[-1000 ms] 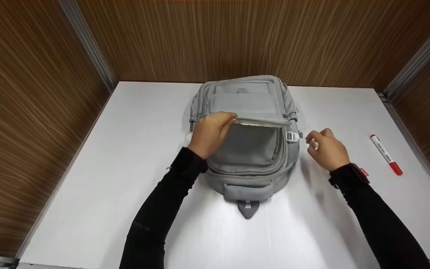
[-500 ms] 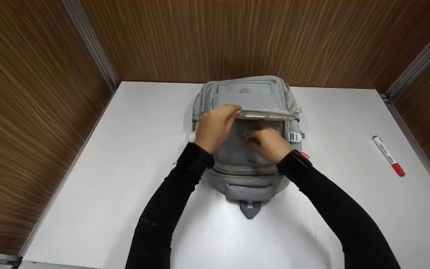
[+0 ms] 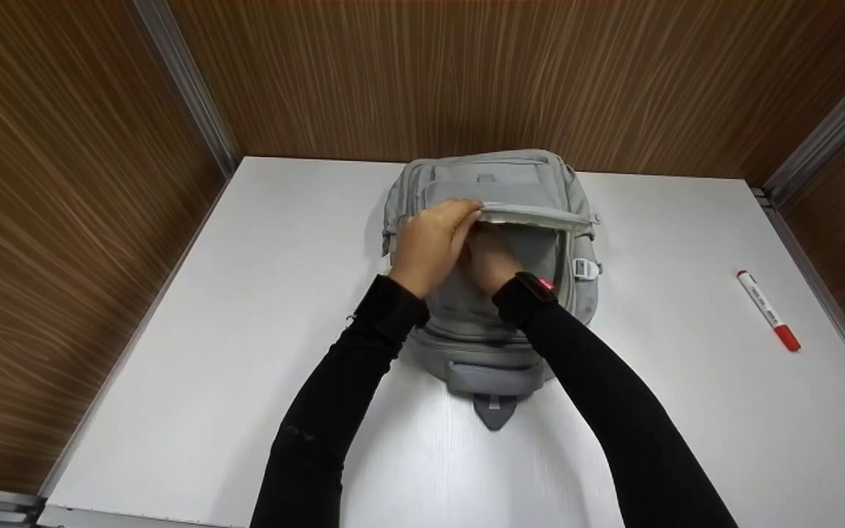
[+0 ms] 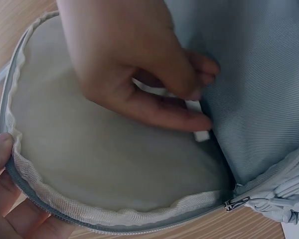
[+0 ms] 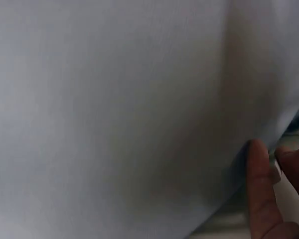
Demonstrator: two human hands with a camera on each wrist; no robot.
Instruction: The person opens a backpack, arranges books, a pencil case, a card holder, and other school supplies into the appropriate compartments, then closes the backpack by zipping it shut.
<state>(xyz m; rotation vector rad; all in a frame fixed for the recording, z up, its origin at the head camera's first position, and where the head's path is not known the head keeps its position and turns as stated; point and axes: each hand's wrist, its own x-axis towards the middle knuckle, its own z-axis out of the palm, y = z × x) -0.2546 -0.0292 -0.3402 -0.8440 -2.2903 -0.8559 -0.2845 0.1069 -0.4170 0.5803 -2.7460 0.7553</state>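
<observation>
A grey backpack (image 3: 492, 345) lies on the white table, with its front compartment unzipped. My left hand (image 3: 428, 242) pinches the zippered edge of the raised flap (image 3: 536, 213); the left wrist view shows the fingers under that edge and the flap's pale lining (image 4: 114, 159). Reaching inside the compartment, my right hand (image 3: 491, 262) is partly hidden by the flap and left hand in the head view. Between its thumb and index finger is a small white object (image 4: 202, 135), whose kind I cannot tell. The fingertips are close to the fold where flap and grey fabric meet.
To the right on the table (image 3: 686, 411) lies a white marker (image 3: 767, 309) with a red cap. Wood-grain panels (image 3: 422, 81) with metal corner strips stand behind and at both sides. A white side buckle (image 3: 585, 269) sits on the backpack's right.
My right hand has moved left from beside the backpack into its open compartment, carrying the small white object. The left hand has lifted the flap's edge slightly higher.
</observation>
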